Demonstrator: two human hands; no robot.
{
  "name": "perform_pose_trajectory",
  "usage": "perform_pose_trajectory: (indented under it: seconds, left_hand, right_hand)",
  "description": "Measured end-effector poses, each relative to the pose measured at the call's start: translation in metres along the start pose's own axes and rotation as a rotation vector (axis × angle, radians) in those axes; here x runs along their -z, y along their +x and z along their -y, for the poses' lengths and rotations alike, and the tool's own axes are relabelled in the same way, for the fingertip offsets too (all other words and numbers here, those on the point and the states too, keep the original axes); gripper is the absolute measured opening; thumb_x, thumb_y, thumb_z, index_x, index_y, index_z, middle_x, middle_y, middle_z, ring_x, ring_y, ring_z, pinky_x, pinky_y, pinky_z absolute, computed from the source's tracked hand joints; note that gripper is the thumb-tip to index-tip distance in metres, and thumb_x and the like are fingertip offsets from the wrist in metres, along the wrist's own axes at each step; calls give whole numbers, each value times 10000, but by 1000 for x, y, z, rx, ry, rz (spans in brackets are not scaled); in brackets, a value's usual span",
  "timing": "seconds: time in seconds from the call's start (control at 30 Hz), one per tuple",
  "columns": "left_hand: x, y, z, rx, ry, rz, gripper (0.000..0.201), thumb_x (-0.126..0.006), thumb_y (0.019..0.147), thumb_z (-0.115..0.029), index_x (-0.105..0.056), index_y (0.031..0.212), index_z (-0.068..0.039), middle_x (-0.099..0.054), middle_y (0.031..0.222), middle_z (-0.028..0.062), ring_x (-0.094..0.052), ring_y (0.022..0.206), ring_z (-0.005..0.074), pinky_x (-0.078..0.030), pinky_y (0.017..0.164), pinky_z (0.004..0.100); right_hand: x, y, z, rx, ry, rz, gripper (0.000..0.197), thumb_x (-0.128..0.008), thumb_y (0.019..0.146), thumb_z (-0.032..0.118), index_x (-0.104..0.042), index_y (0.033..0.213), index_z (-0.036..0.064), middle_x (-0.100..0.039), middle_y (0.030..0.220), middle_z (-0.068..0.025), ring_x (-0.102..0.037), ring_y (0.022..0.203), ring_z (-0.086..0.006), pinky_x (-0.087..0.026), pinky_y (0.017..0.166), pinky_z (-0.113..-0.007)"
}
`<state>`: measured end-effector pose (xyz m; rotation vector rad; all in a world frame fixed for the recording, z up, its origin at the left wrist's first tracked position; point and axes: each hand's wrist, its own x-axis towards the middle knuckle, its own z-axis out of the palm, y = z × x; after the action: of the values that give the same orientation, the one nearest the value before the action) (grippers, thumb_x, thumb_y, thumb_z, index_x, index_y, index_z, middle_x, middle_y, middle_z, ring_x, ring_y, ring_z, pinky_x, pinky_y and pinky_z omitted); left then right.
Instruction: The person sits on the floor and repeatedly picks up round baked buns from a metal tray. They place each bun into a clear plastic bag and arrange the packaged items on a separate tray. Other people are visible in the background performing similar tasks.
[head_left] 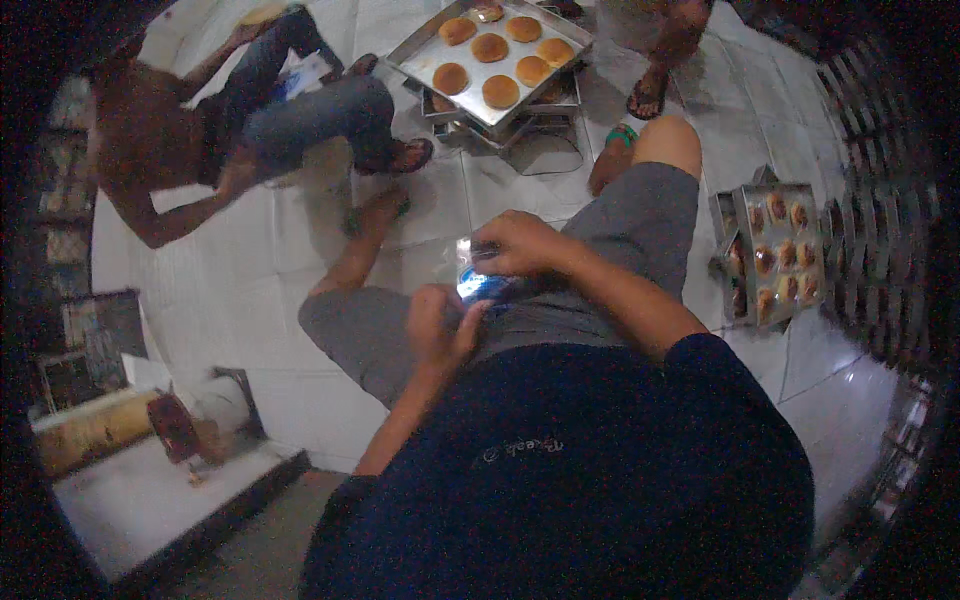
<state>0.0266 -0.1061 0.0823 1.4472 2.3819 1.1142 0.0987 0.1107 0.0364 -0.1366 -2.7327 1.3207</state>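
Note:
A small clear plastic bag with blue print [475, 285] is held above my lap, catching a bright glare. My left hand [438, 325] grips its near edge, with the thumb laid along it. My right hand [518, 243] has curled fingers pinching the far side of the same bag. Whether anything lies inside the bag cannot be made out through the glare and blur. Both hands are close together, just over my grey shorts.
Ahead, a metal tray [425, 58] of round golden buns tops a stack on the white tiled floor. Another tray [775, 228] of packed buns stands at right, beside dark racks [870, 270]. A seated co-worker [150, 130] is at left. A low white-topped table [220, 490] stands lower left.

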Motion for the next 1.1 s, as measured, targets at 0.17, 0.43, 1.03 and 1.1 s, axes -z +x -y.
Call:
perform_pose_trajectory:
  seconds: [0.17,0.43,1.03,1.1]
  left_hand:
    - [-14,-10,32,622,-339,211,375,-837,769,-181,-599,1005,-13,-664,955,100,-600,879,188,-495,716,340]
    - [-3,22,27,831,-1089,73,692,-797,825,-218,-436,1371,9,-654,1111,139,-638,883,217,-541,831,372]
    - [116,-12,115,820,-183,-570,453,-732,884,-373,-543,619,-58,-531,600,9,-439,546,101,-359,506,302]
    - [140,-36,174,861,-244,-763,461,-699,902,-403,-568,635,-51,-537,604,17,-458,549,114,-368,513,312]
  right_hand:
    - [4,3,-10,-135,55,118,321,-724,731,317,-709,893,40,-696,830,-160,-680,794,-312,-513,715,-435]
    - [41,-6,23,-405,1075,65,308,-737,799,75,-642,1081,-4,-707,1009,-92,-688,857,-190,-589,774,-344]
    - [6,-17,-7,-704,973,-415,242,-729,878,245,-669,953,23,-654,792,-26,-545,618,-62,-432,544,-197]
    - [11,-15,-4,-677,1020,-482,235,-734,880,255,-667,954,42,-653,796,-21,-543,623,-50,-418,537,-186]
